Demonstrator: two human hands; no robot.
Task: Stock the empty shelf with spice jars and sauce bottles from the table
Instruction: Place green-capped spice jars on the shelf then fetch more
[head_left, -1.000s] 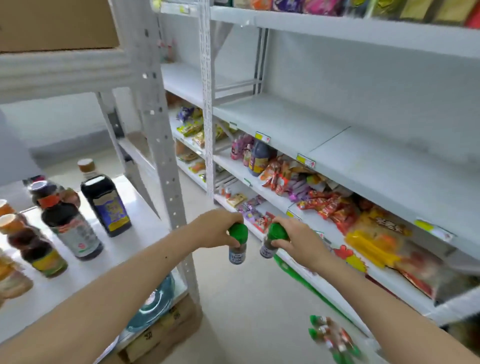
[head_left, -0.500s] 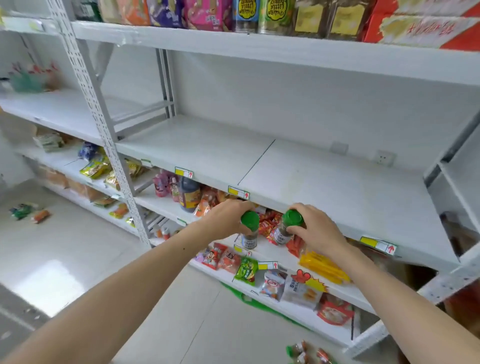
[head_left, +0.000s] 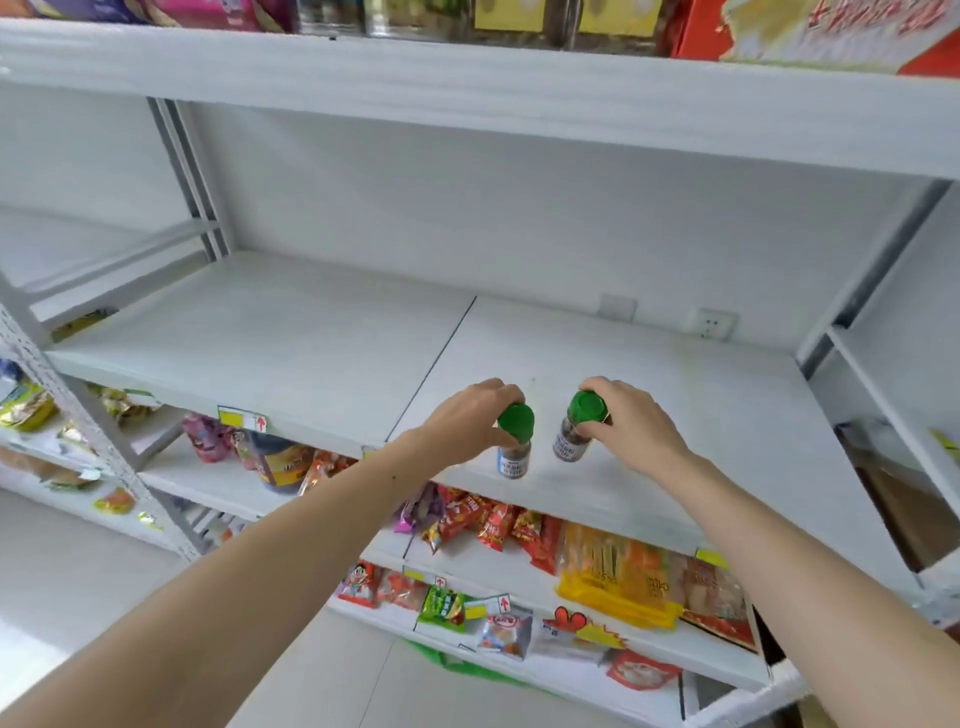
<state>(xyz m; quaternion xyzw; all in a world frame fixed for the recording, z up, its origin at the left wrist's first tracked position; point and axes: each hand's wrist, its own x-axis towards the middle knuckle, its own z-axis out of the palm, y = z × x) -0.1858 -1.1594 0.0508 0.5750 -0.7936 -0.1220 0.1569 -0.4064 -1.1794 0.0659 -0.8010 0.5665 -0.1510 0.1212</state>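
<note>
Head view: each hand, left (head_left: 470, 418) and right (head_left: 631, 423), grasps a green-capped glass spice jar, left (head_left: 514, 441) and right (head_left: 576, 428), near the white empty shelf's (head_left: 322, 353) front edge, so tilted release risks toppling them off.

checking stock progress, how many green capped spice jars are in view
2. One spice jar is gripped by the left hand, the other spice jar by the right hand, both at the empty shelf front.

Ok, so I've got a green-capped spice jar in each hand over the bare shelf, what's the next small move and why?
Probably lower both jars straight down onto the shelf and let go. The left hand holds the left jar by its cap, the right hand holds the right jar the same way, and both hang near the front edge over bare board.
</note>
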